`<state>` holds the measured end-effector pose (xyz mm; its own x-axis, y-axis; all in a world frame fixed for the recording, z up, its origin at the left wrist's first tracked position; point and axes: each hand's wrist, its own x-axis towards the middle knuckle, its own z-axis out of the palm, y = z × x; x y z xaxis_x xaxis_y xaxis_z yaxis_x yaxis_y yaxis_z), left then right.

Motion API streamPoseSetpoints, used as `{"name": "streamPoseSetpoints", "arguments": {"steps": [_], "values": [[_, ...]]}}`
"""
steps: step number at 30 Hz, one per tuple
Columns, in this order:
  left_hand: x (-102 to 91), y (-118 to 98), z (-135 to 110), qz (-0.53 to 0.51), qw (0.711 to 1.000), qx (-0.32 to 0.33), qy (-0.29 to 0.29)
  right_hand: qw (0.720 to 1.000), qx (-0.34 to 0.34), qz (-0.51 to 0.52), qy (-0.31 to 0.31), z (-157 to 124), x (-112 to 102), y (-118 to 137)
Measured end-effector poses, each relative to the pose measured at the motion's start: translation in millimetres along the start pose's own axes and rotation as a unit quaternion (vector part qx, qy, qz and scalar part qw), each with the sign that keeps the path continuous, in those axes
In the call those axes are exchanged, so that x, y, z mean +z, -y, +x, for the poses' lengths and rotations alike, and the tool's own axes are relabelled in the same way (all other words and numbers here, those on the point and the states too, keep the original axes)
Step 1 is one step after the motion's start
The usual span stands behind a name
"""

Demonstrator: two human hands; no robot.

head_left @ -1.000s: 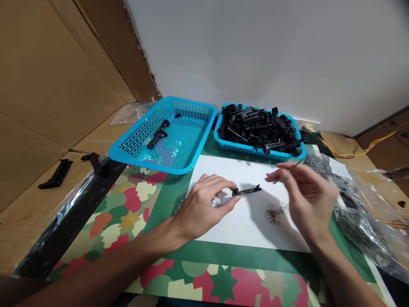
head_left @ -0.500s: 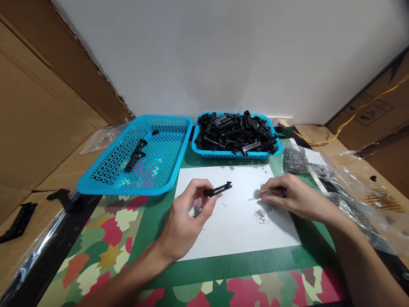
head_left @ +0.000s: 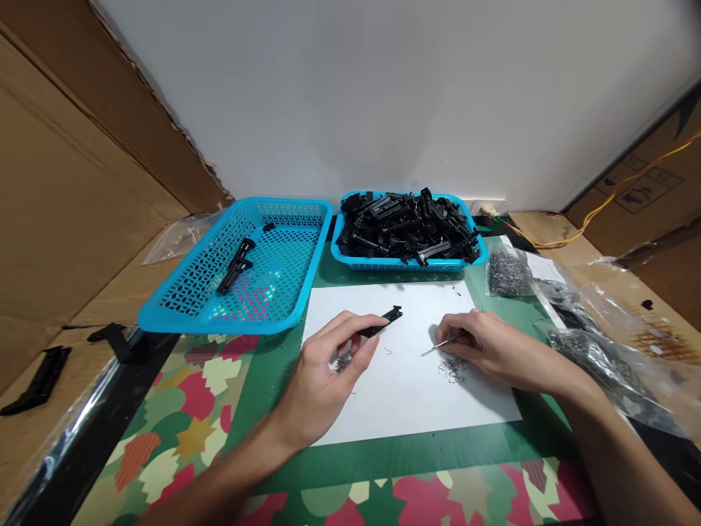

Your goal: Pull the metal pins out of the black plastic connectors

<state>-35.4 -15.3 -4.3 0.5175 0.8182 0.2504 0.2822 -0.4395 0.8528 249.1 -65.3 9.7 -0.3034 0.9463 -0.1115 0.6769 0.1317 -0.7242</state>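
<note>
My left hand pinches a slim black plastic part between thumb and fingers above the white sheet. The part's hooked end points right and up. In my right hand is a thin metal tool like tweezers, its tip pointing left and down; its exact kind is hard to make out. Below that hand lies a pile of tiny bent wire springs. A second small pile of springs shows by my left palm, partly hidden. One loose spring lies between the hands.
A blue basket heaped with black parts stands at the back. Left of it, a larger blue basket holds a few black parts. Plastic bags of small metal pieces lie at right. A black part rests far left.
My left fingers have shifted along the black part and now cover more of it. My right hand has turned, so the metal tool's tip points further left and down.
</note>
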Motion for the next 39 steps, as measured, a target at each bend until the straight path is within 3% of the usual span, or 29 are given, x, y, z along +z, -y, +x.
{"name": "streamPoseSetpoints", "arguments": {"steps": [3, 6, 10, 15, 22, 29, 35, 39], "values": [[-0.2, -0.8, 0.3, -0.024, 1.0, -0.005, 0.018, 0.998, 0.012, 0.057, -0.01, -0.9, 0.6, 6.1], [0.7, -3.0, 0.3, -0.039, 0.999, -0.011, 0.028, 0.983, 0.016, 0.183, -0.021, 0.9, 7.1, 16.1], [3.2, -6.3, -0.3, -0.067, 0.997, -0.025, 0.033, 0.938, -0.003, 0.339, -0.076, 10.2, 30.9, 33.1], [5.1, -5.2, -1.2, -0.114, 0.993, -0.032, 0.03, 0.897, -0.012, 0.426, -0.116, 19.3, 65.0, 50.1], [4.0, -9.0, -3.0, -0.177, 0.978, -0.089, 0.064, 0.893, -0.008, 0.421, -0.161, 17.9, 79.8, 53.0], [7.8, -6.5, -5.2, -0.195, 0.976, -0.08, 0.046, 0.886, -0.003, 0.428, -0.182, 17.7, 84.1, 54.8], [9.8, -3.0, -4.5, -0.215, 0.971, -0.09, 0.042, 0.908, -0.008, 0.365, -0.206, 14.8, 82.4, 57.0], [7.1, -5.1, -4.7, -0.155, 0.986, -0.058, 0.016, 0.929, -0.041, 0.287, -0.232, 11.7, 76.2, 55.1]]}}
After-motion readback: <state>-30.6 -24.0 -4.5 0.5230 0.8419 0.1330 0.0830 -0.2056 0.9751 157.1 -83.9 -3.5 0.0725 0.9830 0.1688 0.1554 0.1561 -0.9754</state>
